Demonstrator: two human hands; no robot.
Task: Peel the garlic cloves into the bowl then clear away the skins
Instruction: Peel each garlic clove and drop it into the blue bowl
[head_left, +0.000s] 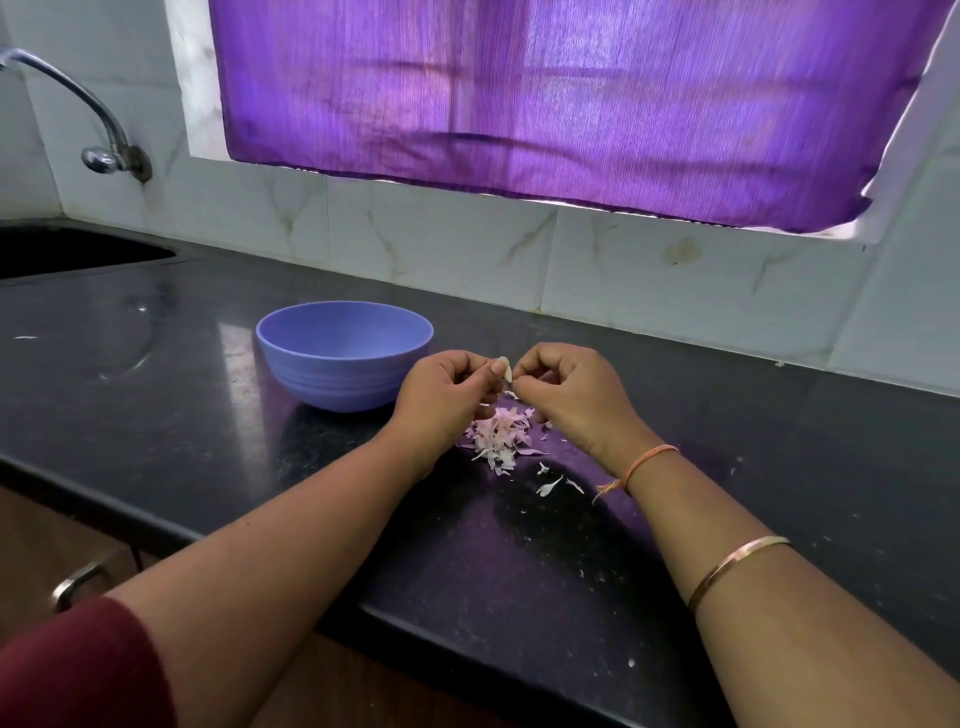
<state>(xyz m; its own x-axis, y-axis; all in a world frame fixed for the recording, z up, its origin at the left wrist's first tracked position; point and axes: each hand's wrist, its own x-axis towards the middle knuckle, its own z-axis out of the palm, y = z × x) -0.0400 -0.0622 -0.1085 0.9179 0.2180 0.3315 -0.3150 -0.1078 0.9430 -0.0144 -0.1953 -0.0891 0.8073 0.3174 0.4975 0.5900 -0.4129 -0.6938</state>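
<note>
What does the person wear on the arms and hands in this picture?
A dark red sleeve covers the upper left arm; the left hand is bare. Behind the right hand, an orange thread is tied round the wrist, and a thin copper-coloured bangle sits further up the forearm. No gloves.

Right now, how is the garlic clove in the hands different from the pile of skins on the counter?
The garlic clove is one solid, pale piece; the pile of skins is many thin, pinkish-white flakes. The garlic clove is held up, pinched between the left hand and right hand; the pile of skins lies loose on the black counter beneath them. Both are to the right of the blue bowl, outside it.
</note>
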